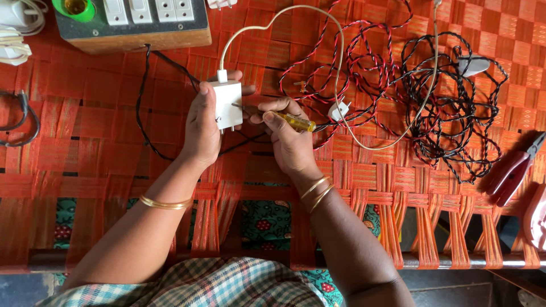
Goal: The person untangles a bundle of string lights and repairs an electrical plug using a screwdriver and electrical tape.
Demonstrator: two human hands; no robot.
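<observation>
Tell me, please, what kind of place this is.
Probably a home spot used for small electrical repairs: a woven orange cot as work surface, a wooden switch board, tangled wires and red pliers.

Bare woven cot (85, 170) left of the hands; tangled wires (443, 108) and pliers (515, 167) crowd the right.

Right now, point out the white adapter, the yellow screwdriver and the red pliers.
white adapter (228, 104): head view, middle of its front face.
yellow screwdriver (296, 121): head view, on its handle.
red pliers (510, 175): head view, on the handles.
</observation>
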